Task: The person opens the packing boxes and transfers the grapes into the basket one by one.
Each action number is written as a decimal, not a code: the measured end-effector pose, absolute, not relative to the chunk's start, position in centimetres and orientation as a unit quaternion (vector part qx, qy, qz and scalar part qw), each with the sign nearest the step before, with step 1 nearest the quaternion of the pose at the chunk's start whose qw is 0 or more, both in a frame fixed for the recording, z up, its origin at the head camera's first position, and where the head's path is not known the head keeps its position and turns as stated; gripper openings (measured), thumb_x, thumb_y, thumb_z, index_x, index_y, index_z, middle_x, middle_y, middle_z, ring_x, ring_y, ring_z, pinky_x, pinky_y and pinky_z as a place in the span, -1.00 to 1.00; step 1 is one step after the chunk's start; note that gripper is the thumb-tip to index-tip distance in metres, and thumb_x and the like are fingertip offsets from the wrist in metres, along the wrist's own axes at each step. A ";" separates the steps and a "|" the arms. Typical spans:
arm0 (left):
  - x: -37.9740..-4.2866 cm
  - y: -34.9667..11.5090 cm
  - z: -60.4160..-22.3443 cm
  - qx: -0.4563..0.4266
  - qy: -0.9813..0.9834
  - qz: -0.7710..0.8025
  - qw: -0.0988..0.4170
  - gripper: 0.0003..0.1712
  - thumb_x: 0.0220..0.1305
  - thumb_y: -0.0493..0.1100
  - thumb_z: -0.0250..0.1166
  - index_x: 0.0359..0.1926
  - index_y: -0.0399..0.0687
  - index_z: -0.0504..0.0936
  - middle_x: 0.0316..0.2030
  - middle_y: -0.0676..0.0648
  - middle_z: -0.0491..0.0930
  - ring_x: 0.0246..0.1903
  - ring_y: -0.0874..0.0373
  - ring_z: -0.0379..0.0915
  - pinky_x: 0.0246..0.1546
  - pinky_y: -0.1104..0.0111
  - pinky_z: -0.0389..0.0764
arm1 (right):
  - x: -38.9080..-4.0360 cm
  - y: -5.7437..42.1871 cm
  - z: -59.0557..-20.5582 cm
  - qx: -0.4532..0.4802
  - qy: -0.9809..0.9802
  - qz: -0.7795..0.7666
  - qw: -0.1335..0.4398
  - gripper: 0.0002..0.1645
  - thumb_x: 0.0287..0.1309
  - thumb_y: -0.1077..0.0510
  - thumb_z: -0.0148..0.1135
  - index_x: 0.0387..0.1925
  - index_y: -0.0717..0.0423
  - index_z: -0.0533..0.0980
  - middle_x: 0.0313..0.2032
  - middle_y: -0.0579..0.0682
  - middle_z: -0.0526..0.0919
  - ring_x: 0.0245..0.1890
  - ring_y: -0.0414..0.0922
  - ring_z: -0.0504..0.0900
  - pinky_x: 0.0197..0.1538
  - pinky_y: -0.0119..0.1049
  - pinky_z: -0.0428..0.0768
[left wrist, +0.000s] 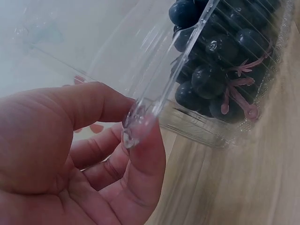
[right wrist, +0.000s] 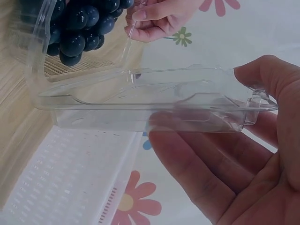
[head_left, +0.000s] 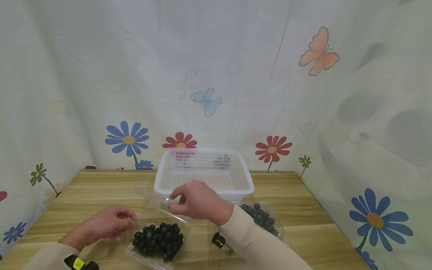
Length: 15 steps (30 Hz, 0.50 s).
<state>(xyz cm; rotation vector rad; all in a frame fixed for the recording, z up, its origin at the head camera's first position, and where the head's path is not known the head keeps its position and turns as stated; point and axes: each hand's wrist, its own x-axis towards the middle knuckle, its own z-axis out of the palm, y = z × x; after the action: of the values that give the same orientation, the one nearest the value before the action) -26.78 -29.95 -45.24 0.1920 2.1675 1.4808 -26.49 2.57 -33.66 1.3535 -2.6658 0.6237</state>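
Observation:
A clear plastic clamshell box (head_left: 143, 258) stands on the table with dark grapes (head_left: 158, 240) inside, its lid (right wrist: 140, 101) raised towards the basket. At the box's left side, my left hand (head_left: 109, 224) pinches a corner of the clear plastic between thumb and forefinger, plainest in the left wrist view. My right hand (head_left: 200, 200) holds the lid's far edge, thumb on one side and fingers against the other. Pinkish stems (left wrist: 241, 96) show among the grapes in the left wrist view.
Behind the box sits a white perforated basket (head_left: 248, 182). A second clear box with dark grapes (head_left: 266, 219) lies to the right, partly hidden by my right forearm. The wooden table (head_left: 108, 187) meets a flower-printed curtain (head_left: 236, 123) at the back.

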 end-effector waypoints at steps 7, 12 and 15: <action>-27.2 -29.4 -44.8 0.058 0.822 0.515 0.235 -0.70 0.43 -0.17 0.22 0.01 -0.35 0.58 -0.45 -0.03 0.49 -0.51 0.13 0.47 -0.46 0.31 0.64 | -26.8 3.0 -33.6 0.418 -0.880 0.224 0.041 -0.79 0.29 -0.02 0.33 -0.20 -0.04 0.77 -0.46 -0.28 0.72 -0.59 -0.49 0.49 -0.54 -0.60 0.46; -27.5 -29.0 -44.7 0.071 0.826 0.512 0.224 -0.72 0.45 -0.17 0.21 -0.03 -0.35 0.60 -0.50 -0.01 0.46 -0.56 0.14 0.45 -0.50 0.32 0.60 | -27.0 3.5 -33.6 0.393 -0.884 0.252 0.018 -0.81 0.28 -0.01 0.34 -0.21 -0.05 0.77 -0.47 -0.27 0.73 -0.57 -0.48 0.54 -0.50 -0.57 0.51; -27.7 -28.8 -44.7 0.074 0.829 0.510 0.218 -0.74 0.44 -0.18 0.22 -0.05 -0.34 0.61 -0.49 -0.01 0.46 -0.57 0.14 0.44 -0.52 0.32 0.58 | -27.0 3.7 -33.5 0.383 -0.884 0.269 -0.002 -0.80 0.29 0.00 0.35 -0.19 -0.03 0.76 -0.44 -0.25 0.76 -0.54 -0.50 0.59 -0.45 -0.56 0.56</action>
<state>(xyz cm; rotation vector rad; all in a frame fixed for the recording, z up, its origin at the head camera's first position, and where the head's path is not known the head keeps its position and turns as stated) -27.71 -28.81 -44.71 0.2035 2.2947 1.4125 -26.96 3.70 -33.52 1.2052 -2.7792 0.8447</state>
